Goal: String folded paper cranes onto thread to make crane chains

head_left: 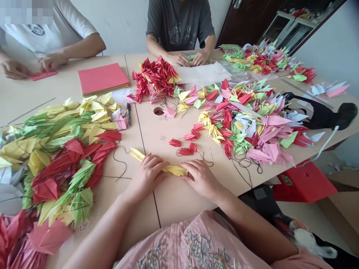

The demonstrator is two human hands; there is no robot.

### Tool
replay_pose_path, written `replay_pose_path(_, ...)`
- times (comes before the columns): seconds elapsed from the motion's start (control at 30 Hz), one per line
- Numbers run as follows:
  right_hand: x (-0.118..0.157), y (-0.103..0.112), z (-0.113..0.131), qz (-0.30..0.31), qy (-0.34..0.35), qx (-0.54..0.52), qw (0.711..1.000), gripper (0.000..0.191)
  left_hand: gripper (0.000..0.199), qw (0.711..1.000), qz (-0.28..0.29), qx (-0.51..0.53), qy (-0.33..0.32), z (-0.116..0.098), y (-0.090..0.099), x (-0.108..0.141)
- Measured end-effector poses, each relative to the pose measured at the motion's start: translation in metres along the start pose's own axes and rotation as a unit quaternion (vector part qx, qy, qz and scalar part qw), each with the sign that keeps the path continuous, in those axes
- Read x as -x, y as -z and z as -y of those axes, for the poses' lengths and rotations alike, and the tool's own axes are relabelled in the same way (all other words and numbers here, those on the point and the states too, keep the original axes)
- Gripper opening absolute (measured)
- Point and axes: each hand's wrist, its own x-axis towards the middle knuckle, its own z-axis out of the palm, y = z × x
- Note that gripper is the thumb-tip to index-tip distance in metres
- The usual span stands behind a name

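One yellow folded paper strip (175, 170) is between the left hand (150, 169) and the right hand (202, 178), low over the surface (174, 198). Its long axis goes from side to side and slants a little: the left end comes out past the left hand and points to the left and forward, while the right end finishes at the right hand, pointing to the right and slightly backward. The left hand is bent over the strip and covers part of its length, with the fingers close together. The right hand pinches the right end between thumb and fingers. Whether the strip touches the surface, I cannot tell.

To the left of the left hand lies a large heap of yellow, green and red folded papers (64, 153). A black pen (128, 114) lies farther forward than the left hand. Near the right hand, in front of it, are several small red folded pieces (191, 148). To the right of these, a mixed pile of coloured folded papers (246, 123) spreads out. Well forward of both hands are a red bunch (157, 76) and, to its left, a stack of red paper (103, 77).
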Motion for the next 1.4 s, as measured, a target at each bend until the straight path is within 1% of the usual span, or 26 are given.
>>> replay_pose_path(0.17, 0.007, 0.006, -0.009, -0.006, 0.003, 0.003, 1.000, 0.026, 0.023, 1.000, -0.014, -0.007, 0.003, 0.005, 0.002, 0.002)
replay_pose_path(0.3, 0.013, 0.009, -0.013, -0.015, 0.003, 0.004, 1.000, 0.025, 0.022, 1.000, -0.025, -0.014, 0.003, 0.002, 0.000, 0.001)
replay_pose_path(0.4, 0.013, 0.007, -0.011, -0.019, 0.008, 0.002, 1.000, 0.026, 0.035, 0.999, -0.026, -0.018, -0.003, -0.006, -0.001, -0.001)
replay_pose_path(0.47, 0.010, 0.004, -0.007, -0.017, 0.017, 0.000, 1.000, 0.029, 0.042, 1.000, -0.017, -0.017, -0.016, -0.011, -0.003, -0.002)
replay_pose_path(0.57, 0.005, -0.001, -0.001, -0.012, 0.032, -0.003, 0.999, 0.033, 0.033, 1.000, 0.002, -0.013, -0.028, -0.014, -0.006, -0.002)
replay_pose_path(0.7, 0.002, -0.001, -0.002, -0.010, 0.030, 0.002, 1.000, 0.030, 0.024, 1.000, -0.004, -0.017, -0.013, -0.009, -0.008, 0.000)
replay_pose_path(0.93, 0.017, 0.018, -0.012, 0.015, 0.002, 0.022, 1.000, 0.029, 0.023, 1.000, -0.008, -0.020, 0.005, -0.004, -0.005, 0.000)
replay_pose_path(1.03, 0.019, 0.024, -0.011, 0.041, -0.011, 0.042, 0.998, 0.033, 0.023, 1.000, -0.005, -0.021, 0.002, -0.006, -0.005, 0.000)
replay_pose_path(1.13, 0.010, 0.022, -0.003, 0.060, -0.010, 0.061, 0.996, 0.036, 0.031, 1.000, -0.004, -0.025, 0.001, -0.007, -0.005, 0.001)
replay_pose_path(1.23, -0.009, 0.012, 0.009, 0.064, 0.008, 0.068, 0.996, 0.039, 0.046, 0.999, -0.002, -0.032, 0.004, -0.004, 0.000, 0.004)
replay_pose_path(1.27, -0.015, 0.008, 0.012, 0.068, 0.013, 0.072, 0.995, 0.038, 0.048, 0.999, -0.001, -0.036, 0.008, -0.001, 0.002, 0.005)
replay_pose_path(1.3, -0.022, 0.004, 0.016, 0.073, 0.017, 0.077, 0.994, 0.037, 0.047, 0.999, 0.001, -0.039, 0.012, 0.001, 0.004, 0.006)
replay_pose_path(1.4, -0.035, -0.006, 0.021, 0.083, 0.021, 0.083, 0.993, 0.029, 0.034, 0.999, 0.005, -0.045, 0.025, 0.008, 0.010, 0.008)
